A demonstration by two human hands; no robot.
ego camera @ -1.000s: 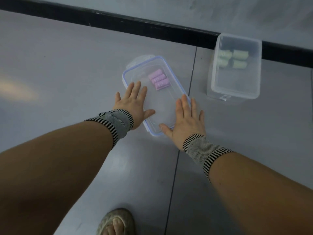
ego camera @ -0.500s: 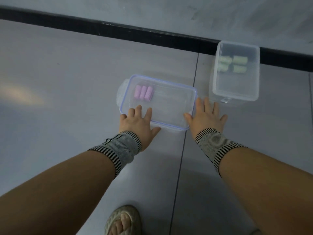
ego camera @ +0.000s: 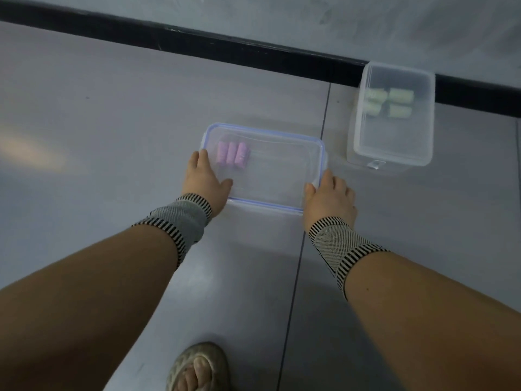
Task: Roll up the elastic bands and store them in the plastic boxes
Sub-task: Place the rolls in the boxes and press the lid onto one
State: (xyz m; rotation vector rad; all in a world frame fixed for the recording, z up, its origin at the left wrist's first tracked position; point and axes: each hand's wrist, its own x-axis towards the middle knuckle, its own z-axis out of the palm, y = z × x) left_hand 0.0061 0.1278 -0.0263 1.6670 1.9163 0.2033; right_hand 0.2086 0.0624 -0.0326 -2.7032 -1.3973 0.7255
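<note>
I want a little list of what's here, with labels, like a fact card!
near box: clear plastic box with a blue-edged lid on
inside it: three pink rolls
far box: open clear box, by the wall
inside that: pale green rolls
left hand: grip on the near box's left end
right hand: grip on its right corner

dim, soft focus; pale glare patch on floor [ego camera: 31,156] left.

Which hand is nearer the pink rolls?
Left. The left hand grips the box end right beside the pink rolls; the right hand holds the opposite end.
</note>
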